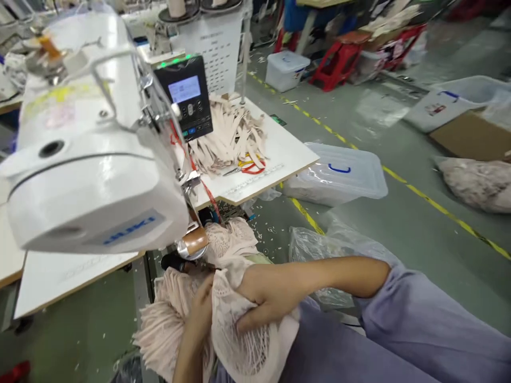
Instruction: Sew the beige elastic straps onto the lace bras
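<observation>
My right hand (268, 299) lies closed over a piece of pale pink lace fabric (239, 346) held low in front of my lap. My left hand (200, 311) comes up from below and grips the same lace from the left, fingers partly buried in the folds. A bundle of similar pink lace pieces (163, 324) hangs just to the left of my hands. Above them stands a white sewing machine (88, 154), its head tilted toward me.
The machine's control panel (187, 98) glows at the back. A pile of beige strips (231, 135) and scissors (245, 167) lie on the white table (287, 151). Clear plastic bins (339, 173) and plastic bags (315, 247) sit on the green floor beyond a yellow line.
</observation>
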Tool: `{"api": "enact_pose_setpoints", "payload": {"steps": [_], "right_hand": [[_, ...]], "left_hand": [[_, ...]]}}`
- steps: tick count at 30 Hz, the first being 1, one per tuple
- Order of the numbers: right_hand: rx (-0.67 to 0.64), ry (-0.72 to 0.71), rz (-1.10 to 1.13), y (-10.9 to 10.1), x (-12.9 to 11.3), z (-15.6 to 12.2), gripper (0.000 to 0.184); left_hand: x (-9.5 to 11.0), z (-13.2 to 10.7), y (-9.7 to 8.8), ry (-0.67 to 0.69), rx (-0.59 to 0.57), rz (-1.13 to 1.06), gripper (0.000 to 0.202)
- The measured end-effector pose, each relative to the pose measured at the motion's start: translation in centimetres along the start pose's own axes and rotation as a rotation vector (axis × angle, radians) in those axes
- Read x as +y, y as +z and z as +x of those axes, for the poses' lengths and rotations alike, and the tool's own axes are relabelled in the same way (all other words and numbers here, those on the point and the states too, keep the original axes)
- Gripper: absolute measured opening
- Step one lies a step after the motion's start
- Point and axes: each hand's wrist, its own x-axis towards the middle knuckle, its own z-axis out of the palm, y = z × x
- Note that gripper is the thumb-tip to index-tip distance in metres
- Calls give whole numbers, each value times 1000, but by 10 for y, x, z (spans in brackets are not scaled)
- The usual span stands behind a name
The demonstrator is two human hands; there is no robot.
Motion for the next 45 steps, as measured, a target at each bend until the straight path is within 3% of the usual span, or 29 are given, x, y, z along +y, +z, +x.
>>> {"api": "enact_pose_setpoints", "payload": {"steps": [2,3,5,6,7,9,11,14,16,18,22,26,28,32,34,36,38,40,43,45], "right_hand": [[-24,111,18,-25,-12,-26,27],[-104,136,33,-37,-13,-37,28],[-184,157,53,-65,-2,-50,30],[-123,184,16,-82,9,-52,31],[48,230,-73,-102,23,-52,31],[709,427,-300,-150,54,-44,29],[1126,606,-332,-201,82,-30,27],[1268,647,-303,-259,107,-7,22],[1294,622,-258,-277,115,3,20],[1327,572,-192,-282,119,7,22],[1327,403,21,-273,121,-2,24],[1133,189,306,-237,113,-11,29],[1006,86,421,-200,106,-9,36],[736,-52,605,-104,88,4,51],[552,-141,669,-65,78,10,39],[441,-204,699,-39,70,13,20],[454,-184,755,-23,68,14,11],[460,-97,925,-13,70,14,19],[227,54,1136,-3,74,10,50],[144,110,1126,-2,73,7,58]], "left_hand": [[1,22,18,-81,-158,-129,38],[2,29,26,-88,-159,-203,40],[4,34,39,-72,-58,-322,40],[6,35,43,-51,14,-337,39],[8,35,47,-22,87,-311,38],[12,33,52,51,189,-197,36],[15,31,56,121,211,-69,39],[16,28,59,207,213,87,43],[15,25,56,230,228,127,43],[12,23,51,228,244,132,42],[3,24,42,222,265,147,37],[3,26,40,258,307,140,44],[11,26,38,274,297,163,45],[36,23,29,219,191,159,36],[45,22,23,151,64,86,40],[49,20,19,99,-56,1,42],[50,17,18,84,-92,-53,41],[52,13,18,115,-42,-46,39],[60,7,20,203,66,65,35],[67,6,23,246,97,162,31]]}}
